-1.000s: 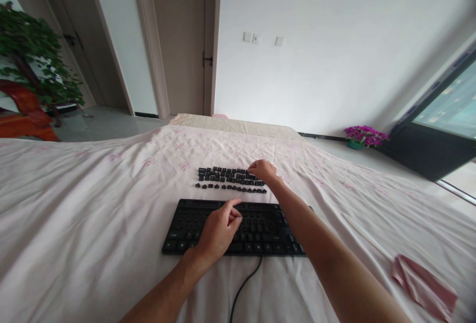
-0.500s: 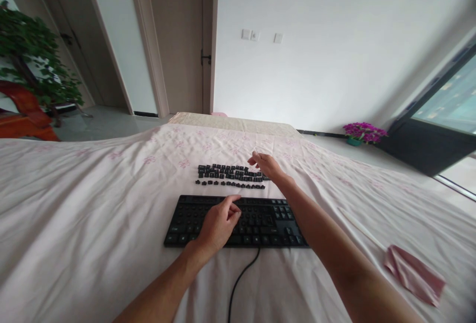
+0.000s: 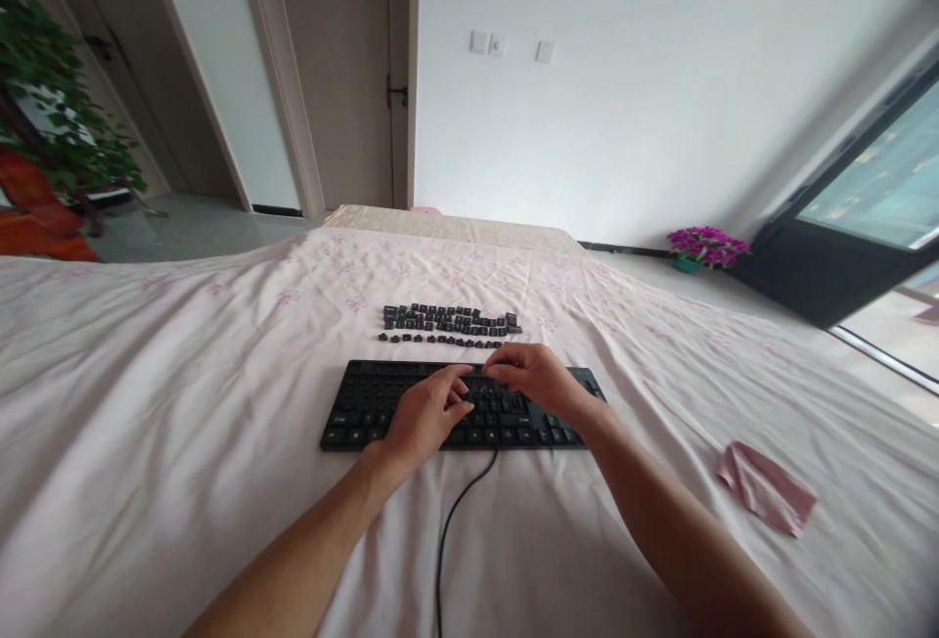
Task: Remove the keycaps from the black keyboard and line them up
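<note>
A black keyboard (image 3: 367,413) lies on the pale bedspread, with bare patches where keycaps are off. Beyond its far edge, loose black keycaps (image 3: 440,320) sit in several rough rows. My left hand (image 3: 429,408) rests over the middle of the keyboard, index finger stretched toward the upper keys and thumb apart from it. Beside it, my right hand (image 3: 532,374) is over the upper keys with thumb and fingertips pinched together. Whatever is in that pinch is too small to make out. The two hands' fingertips are close to each other.
A black cable (image 3: 451,511) runs from the keyboard toward me. To the right, a pink cloth piece (image 3: 767,486) lies on the bedspread (image 3: 183,403). Purple flowers (image 3: 704,247) stand on the floor by the wall, and a leafy plant (image 3: 66,100) is at the left.
My right hand has come back from the loose keycaps to the keyboard, next to my left hand, and its fingers are pinched. The left hand stays over the keys. The view has shifted slightly.
</note>
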Available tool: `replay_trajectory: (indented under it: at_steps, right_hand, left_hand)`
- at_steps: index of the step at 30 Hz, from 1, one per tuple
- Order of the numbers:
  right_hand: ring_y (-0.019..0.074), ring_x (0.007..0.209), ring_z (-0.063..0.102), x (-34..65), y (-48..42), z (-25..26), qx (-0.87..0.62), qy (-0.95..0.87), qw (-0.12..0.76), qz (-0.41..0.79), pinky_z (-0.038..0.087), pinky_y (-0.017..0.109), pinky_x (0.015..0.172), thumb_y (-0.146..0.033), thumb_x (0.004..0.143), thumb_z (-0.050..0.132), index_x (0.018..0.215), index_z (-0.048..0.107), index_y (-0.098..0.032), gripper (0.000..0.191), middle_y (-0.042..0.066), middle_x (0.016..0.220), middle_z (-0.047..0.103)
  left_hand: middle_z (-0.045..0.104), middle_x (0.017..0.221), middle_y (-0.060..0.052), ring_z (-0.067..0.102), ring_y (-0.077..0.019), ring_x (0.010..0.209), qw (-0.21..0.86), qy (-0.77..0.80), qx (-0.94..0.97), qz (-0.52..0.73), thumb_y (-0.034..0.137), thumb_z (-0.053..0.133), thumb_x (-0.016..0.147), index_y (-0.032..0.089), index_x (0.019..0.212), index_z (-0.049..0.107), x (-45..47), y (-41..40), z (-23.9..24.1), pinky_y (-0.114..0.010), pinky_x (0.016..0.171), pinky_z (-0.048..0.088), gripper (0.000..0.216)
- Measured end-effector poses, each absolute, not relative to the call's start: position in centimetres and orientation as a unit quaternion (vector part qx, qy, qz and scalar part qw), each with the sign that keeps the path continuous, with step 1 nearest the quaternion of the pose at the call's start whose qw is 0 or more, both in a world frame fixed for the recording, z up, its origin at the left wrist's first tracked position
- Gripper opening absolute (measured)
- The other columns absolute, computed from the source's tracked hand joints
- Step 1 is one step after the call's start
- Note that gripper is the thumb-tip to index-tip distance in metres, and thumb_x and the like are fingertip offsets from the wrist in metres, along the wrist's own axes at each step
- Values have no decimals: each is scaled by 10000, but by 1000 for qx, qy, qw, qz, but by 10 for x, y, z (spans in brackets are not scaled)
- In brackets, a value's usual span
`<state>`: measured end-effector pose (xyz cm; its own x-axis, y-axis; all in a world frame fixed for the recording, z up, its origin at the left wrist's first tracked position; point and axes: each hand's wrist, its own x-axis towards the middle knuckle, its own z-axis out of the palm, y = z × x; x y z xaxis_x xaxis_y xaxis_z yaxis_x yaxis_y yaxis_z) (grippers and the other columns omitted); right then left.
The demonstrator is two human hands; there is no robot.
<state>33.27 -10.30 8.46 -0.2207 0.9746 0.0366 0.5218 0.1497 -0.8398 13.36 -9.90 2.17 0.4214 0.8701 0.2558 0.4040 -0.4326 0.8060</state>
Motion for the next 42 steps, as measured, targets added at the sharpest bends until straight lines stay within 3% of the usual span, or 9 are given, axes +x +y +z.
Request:
replay_trajectory:
  at_steps: [7, 12, 22, 30, 42]
  right_hand:
    - [128, 620, 575, 321, -115, 81, -537, -715, 299, 333, 444, 213, 557, -406, 865, 536, 851, 677, -178, 268, 0, 722, 653]
    - [142, 742, 609, 315, -121, 87, -500, -769, 300, 262, 452, 227, 695, -337, 896, 523, 834, 671, -178, 226, 7, 797, 674]
    - [153, 846, 610, 321, -125, 64, -387, -836, 313, 230, 469, 276, 814, -280, 946, 462, 871, 633, -182, 211, 39, 877, 653]
    - [146, 755, 605, 322, -127, 50, -404, -803, 362, 249, 493, 268, 727, -345, 973, 369, 834, 603, -185, 316, 42, 827, 632]
    - [153, 709, 586, 323, -135, 36, -365, -802, 443, 164, 483, 289, 681, -286, 968, 349, 855, 559, -198, 254, 44, 762, 610]
  left_hand:
    - [648, 950, 8, 622, -129, 768, 317, 412, 789, 328, 138, 642, 753, 255, 1122, 604, 133, -102, 30, -251, 744, 489, 389]
    - [647, 936, 4, 624, -135, 775, 286, 412, 810, 304, 142, 645, 763, 236, 1007, 651, 133, -102, 33, -245, 743, 472, 262]
    - [647, 906, -1, 616, -161, 825, 256, 409, 833, 271, 201, 620, 806, 255, 913, 688, 133, -101, 40, -239, 719, 437, 137]
    - [660, 827, -1, 593, -190, 831, 213, 441, 835, 250, 324, 672, 775, 264, 798, 702, 148, -104, 39, -269, 709, 410, 71]
    - [684, 868, -9, 594, -193, 849, 221, 432, 829, 278, 389, 594, 840, 250, 869, 668, 150, -109, 37, -279, 771, 407, 160]
